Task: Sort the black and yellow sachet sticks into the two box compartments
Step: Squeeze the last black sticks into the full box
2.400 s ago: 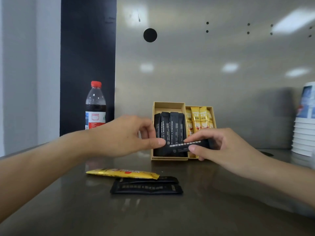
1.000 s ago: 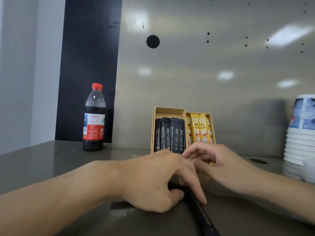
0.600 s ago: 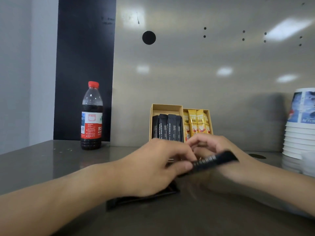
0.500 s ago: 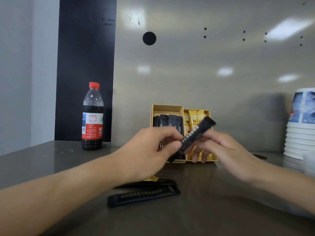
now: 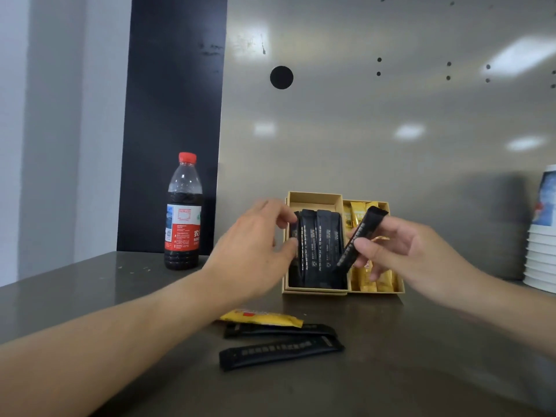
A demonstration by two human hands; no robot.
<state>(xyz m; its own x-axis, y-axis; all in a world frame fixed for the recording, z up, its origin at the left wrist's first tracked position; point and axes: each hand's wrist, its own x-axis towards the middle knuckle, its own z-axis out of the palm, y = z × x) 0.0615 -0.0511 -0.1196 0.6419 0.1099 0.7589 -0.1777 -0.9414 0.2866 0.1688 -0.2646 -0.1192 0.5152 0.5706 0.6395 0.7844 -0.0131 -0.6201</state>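
R fingers (image 5: pixel 367 247) round slim blk stick (image 5: pixel 372 219)

A single head-worn wide-angle view looks forward and slightly down across the grey counter (image 5: pixel 421 371) to the steel back wall (image 5: pixel 361 130), which fills the upper half of the frame. The camera sits close. Both forearms enter from the lower corners, and the left hand (image 5: pixel 252 251) and right hand (image 5: pixel 412 251) meet mid-frame before the two-compartment box (image 5: pixel 314 197). The right edge cuts off a stack of paper cups (image 5: pixel 541 254).

Right hand (image 5: pixel 406 251) pinches a black stick (image 5: pixel 365 227); left hand (image 5: pixel 249 245) half-curled.
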